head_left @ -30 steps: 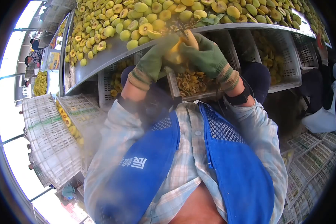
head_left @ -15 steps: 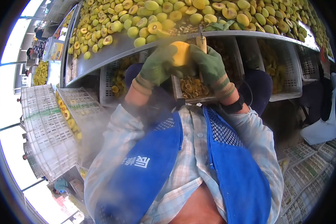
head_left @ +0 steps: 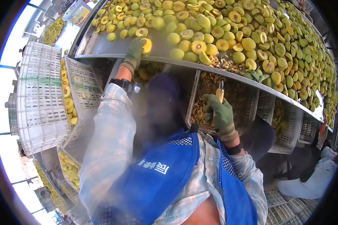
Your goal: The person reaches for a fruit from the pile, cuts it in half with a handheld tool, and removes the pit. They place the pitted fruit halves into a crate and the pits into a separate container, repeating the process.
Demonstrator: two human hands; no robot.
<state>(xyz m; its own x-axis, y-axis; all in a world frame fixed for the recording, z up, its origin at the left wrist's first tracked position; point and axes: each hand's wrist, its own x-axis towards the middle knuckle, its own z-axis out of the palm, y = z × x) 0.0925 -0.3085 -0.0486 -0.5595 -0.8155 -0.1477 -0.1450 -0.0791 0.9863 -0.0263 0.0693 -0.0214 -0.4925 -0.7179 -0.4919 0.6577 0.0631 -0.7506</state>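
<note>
Gloved in green, my left hand (head_left: 134,51) is out over the table's front edge at the left. It holds a yellow peach half (head_left: 147,45), seen just past the fingertips. Above the crate of scraps, my right hand (head_left: 221,111) is wrapped around the wooden handle of a pitting tool (head_left: 219,93). The tool's metal tip points up, away from me, and touches no fruit. Beyond both hands, many greenish-yellow peaches (head_left: 199,47), several of them cut halves, are heaped on the metal table (head_left: 97,45).
Under the table edge stands a crate (head_left: 193,98) of peach scraps, with another crate (head_left: 289,139) to its right. Stacked white plastic crates (head_left: 41,97) rise at my left. Loose pits (head_left: 223,63) lie near the table edge. Another person's pale clothing (head_left: 308,183) shows at right.
My hands have parted. The left has moved left with the peach half, while the right has drawn back and down with the pitting tool. The view has shifted, showing more of the heap.
</note>
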